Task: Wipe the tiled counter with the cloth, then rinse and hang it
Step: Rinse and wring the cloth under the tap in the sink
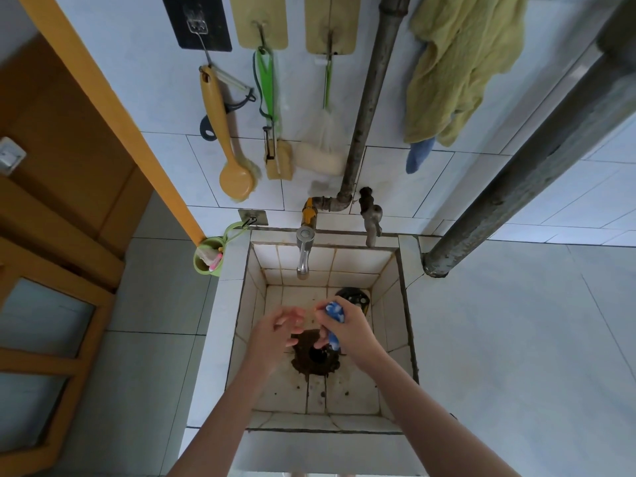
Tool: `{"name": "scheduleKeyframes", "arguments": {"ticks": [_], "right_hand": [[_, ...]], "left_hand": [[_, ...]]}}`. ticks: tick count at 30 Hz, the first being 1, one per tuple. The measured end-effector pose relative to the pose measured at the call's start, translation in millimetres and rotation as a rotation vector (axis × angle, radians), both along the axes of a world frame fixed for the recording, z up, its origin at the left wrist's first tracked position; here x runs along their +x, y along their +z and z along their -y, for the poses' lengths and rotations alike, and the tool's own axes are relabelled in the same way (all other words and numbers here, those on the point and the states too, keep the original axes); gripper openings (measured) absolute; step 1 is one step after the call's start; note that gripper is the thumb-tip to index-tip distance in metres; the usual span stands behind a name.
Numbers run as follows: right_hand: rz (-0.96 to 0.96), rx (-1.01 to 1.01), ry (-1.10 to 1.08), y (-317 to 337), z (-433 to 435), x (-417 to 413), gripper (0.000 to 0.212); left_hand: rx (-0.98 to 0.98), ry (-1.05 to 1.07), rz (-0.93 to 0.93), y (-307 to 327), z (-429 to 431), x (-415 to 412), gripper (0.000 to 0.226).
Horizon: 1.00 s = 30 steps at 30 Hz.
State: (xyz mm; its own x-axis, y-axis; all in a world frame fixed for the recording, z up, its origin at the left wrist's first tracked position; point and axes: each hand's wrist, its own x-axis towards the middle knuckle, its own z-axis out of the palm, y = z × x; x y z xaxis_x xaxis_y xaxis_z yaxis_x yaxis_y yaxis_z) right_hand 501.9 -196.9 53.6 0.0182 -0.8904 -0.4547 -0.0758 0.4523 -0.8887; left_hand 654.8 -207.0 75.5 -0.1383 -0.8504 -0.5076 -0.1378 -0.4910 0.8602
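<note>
Both my hands are down inside the small tiled sink [406, 270]. My right hand [347, 330] is closed around a blue and white cloth [334, 312], squeezed into a tight roll that sticks out above and below the fist. My left hand [275, 330] is just left of it, fingers loosely spread, holding nothing. Both hands hang over the dark drain hole [315, 354]. The chrome tap [303, 253] is above them on the back wall; no water stream is visible. The tiled counter [516, 339] spreads to the right of the sink.
On the wall hang a yellow brush [223, 132], a green-handled sponge [275, 156], a white scrubber [321, 156] and a green towel [454, 70]. A black strainer [352, 295] lies in the sink's far corner. A thick pipe [533, 160] crosses the right side. A green cup [208, 258] hangs left.
</note>
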Motion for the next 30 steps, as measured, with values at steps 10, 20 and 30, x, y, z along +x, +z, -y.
{"name": "scheduleKeyframes", "arguments": {"ticks": [10,20,30], "right_hand": [[-0.211,0.073,-0.132,-8.3,13.7,1.5,0.041],[-0.384,0.076,-0.016,-7.6,10.4,4.7,0.047],[-0.231,0.067,-0.093,-4.9,5.5,-3.5,0.043]], "left_hand": [[-0.100,-0.049,0.187,-6.0,-5.1,4.6,0.017],[-0.097,-0.086,0.212,-11.7,-3.7,6.3,0.017],[-0.064,-0.098,0.178,-9.1,1.9,7.3,0.019]]}}
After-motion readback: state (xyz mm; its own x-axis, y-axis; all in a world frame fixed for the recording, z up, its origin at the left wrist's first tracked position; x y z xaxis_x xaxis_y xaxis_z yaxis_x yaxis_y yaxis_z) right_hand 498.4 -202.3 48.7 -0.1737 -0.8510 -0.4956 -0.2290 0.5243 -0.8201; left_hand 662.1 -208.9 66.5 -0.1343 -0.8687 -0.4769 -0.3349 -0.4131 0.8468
